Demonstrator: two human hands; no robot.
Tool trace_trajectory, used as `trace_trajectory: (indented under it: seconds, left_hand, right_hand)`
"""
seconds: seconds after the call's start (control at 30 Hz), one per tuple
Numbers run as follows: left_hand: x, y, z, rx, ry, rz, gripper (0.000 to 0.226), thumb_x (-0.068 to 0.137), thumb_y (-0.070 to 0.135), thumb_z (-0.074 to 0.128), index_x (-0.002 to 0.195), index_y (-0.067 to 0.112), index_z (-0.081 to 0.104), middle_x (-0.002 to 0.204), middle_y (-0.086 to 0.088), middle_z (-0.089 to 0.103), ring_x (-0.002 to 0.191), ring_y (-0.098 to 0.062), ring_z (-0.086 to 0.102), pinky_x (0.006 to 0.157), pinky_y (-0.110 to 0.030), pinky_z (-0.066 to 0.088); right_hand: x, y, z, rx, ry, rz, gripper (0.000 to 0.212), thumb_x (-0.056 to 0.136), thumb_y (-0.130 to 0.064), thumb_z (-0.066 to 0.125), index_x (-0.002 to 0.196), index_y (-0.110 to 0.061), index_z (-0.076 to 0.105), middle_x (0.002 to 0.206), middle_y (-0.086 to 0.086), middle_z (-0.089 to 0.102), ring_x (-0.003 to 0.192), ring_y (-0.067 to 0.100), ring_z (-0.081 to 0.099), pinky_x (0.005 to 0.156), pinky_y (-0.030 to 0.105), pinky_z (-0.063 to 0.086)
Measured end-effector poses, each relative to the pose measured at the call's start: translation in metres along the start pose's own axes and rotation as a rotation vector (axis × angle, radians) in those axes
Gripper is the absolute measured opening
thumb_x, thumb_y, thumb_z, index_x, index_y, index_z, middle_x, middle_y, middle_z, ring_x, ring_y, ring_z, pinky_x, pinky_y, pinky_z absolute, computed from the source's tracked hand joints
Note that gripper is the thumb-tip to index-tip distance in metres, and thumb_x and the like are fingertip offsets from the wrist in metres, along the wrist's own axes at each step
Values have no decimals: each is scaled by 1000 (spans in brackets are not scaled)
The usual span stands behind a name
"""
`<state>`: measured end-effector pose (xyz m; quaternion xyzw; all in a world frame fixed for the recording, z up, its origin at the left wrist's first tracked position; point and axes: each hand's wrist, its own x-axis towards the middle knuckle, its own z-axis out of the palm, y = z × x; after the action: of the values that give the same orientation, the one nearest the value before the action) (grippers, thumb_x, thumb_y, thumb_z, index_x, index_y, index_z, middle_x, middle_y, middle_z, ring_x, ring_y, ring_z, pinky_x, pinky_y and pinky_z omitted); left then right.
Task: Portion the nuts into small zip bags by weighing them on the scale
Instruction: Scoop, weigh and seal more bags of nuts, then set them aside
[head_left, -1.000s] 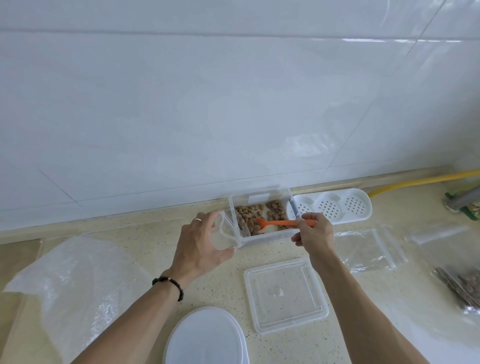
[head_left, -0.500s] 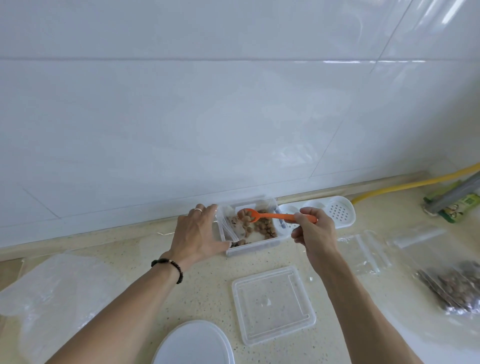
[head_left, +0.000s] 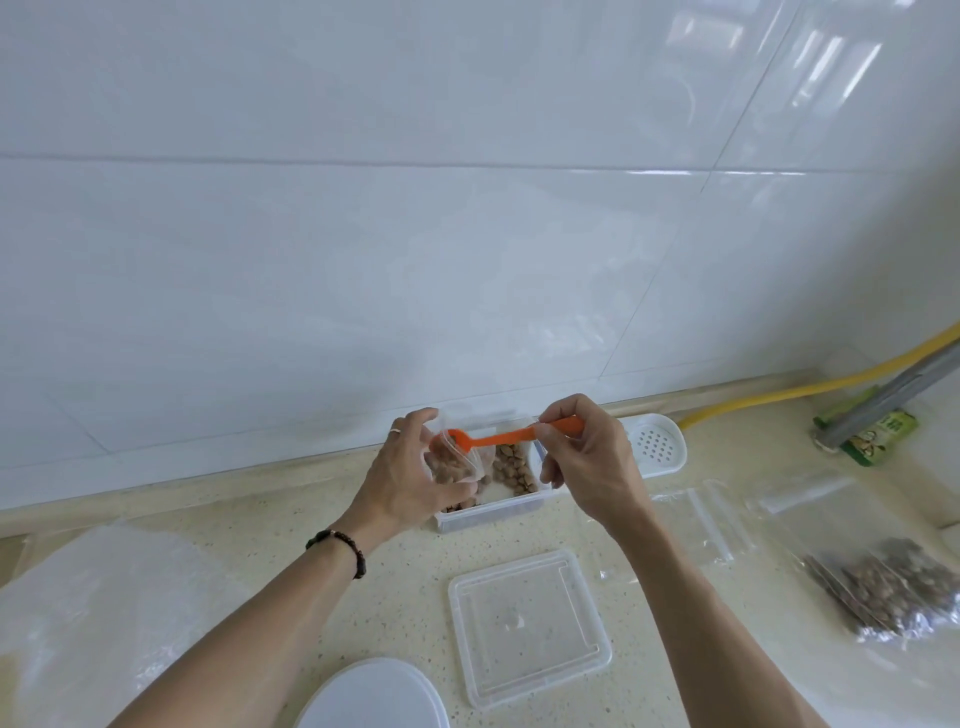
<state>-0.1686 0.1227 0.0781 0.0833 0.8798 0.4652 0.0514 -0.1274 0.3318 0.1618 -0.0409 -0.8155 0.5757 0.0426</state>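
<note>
My left hand (head_left: 402, 480) holds a small clear zip bag (head_left: 457, 460) with some nuts in it, above the left end of a clear rectangular container (head_left: 498, 512) of brown nuts (head_left: 511, 467) by the wall. My right hand (head_left: 584, 465) pinches the handle of an orange spoon (head_left: 498, 439). The spoon's bowl is at the bag's mouth. A white oval object (head_left: 371, 696), perhaps the scale, lies at the bottom edge.
The container's clear lid (head_left: 527, 626) lies in front of it. Empty zip bags (head_left: 698, 522) and a large bag of nuts (head_left: 893, 587) lie at the right. A white perforated tray (head_left: 657, 447) sits behind my right hand. Crumpled plastic (head_left: 93, 613) covers the left.
The spoon came up out of the container's nuts and moved left to the bag's mouth. My left hand lifted the bag, which now has nuts in it.
</note>
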Motion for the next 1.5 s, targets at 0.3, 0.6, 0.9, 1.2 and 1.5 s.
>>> trace_trajectory:
  seconds: [0.3,0.6,0.9,1.2,1.5]
  left_hand:
    - [-2,-7,1,136,21,-45,103,59,52,85,142,27,29,118,5,39,112,-10,44,92,-32,45]
    - [-7,-26,-6,274,72,-99,103,60,51,84,144,22,30,123,-5,43,117,-22,46,96,-40,43]
    - [-24,-49,-11,366,43,-120,104,51,71,68,139,36,26,122,3,44,113,-20,48,91,-41,48]
    - [-27,-50,-12,425,59,-60,104,57,67,74,143,30,29,123,0,46,113,-19,50,94,-38,45]
    - [-12,-25,-12,525,47,-62,97,62,62,77,139,23,32,118,-4,48,111,-24,50,85,-36,43]
  right_hand:
    - [-9,-4,9,-319,-83,-219,15,93,-7,60,86,-20,57,62,1,62,55,20,58,55,36,46]
    - [2,25,8,-41,262,10,10,94,-9,61,88,-16,60,63,9,64,48,18,59,48,24,46]
    - [6,94,39,-248,213,233,16,97,-13,54,85,-25,53,80,-2,64,62,25,65,59,38,53]
    - [8,92,56,68,255,463,4,98,-11,53,101,-11,57,80,10,66,43,11,57,44,24,47]
    - [4,79,22,289,350,494,4,97,-10,56,100,-9,58,87,13,74,44,13,56,52,29,48]
